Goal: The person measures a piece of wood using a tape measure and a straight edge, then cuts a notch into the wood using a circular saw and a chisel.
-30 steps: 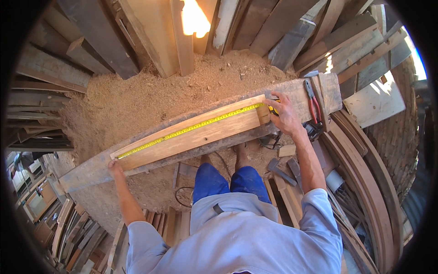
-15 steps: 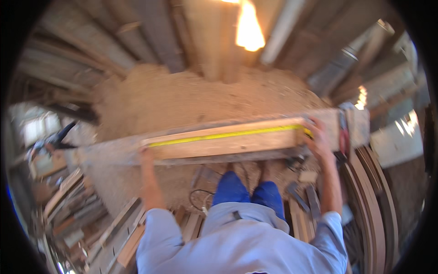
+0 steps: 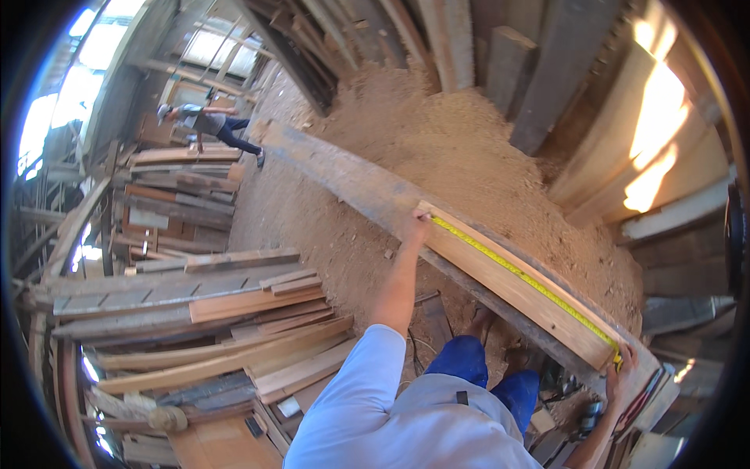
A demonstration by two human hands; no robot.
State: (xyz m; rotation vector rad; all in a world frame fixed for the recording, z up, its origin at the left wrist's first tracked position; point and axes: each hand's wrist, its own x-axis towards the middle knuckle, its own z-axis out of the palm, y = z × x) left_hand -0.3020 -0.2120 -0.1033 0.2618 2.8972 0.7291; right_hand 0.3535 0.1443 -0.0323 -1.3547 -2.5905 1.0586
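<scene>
A pale wooden board point(image 3: 500, 275) lies on a long, worn timber beam point(image 3: 336, 173). Along the board's face runs a yellow tape measure point(image 3: 531, 279), its blade pulled out from end to end. My left hand point(image 3: 416, 227) pinches the blade's tip at the board's left end. At the near right end my right hand point(image 3: 620, 375) is closed round the tape's case, which the fingers mostly hide. Just right of that hand, a red-handled tool point(image 3: 642, 400) rests on the beam.
Stacked planks point(image 3: 258, 344) fill the left side. More timber point(image 3: 562, 70) leans at the back and right. Far left, another person point(image 3: 207, 121) stands near a plank pile. Sawdust-covered ground point(image 3: 469, 148) lies beyond the beam. A dark round object point(image 3: 591, 414) sits near my right forearm.
My view has swung left, so the beam now slants down to the right and the other person is in clear view. Both hands still hold the tape at the board's ends.
</scene>
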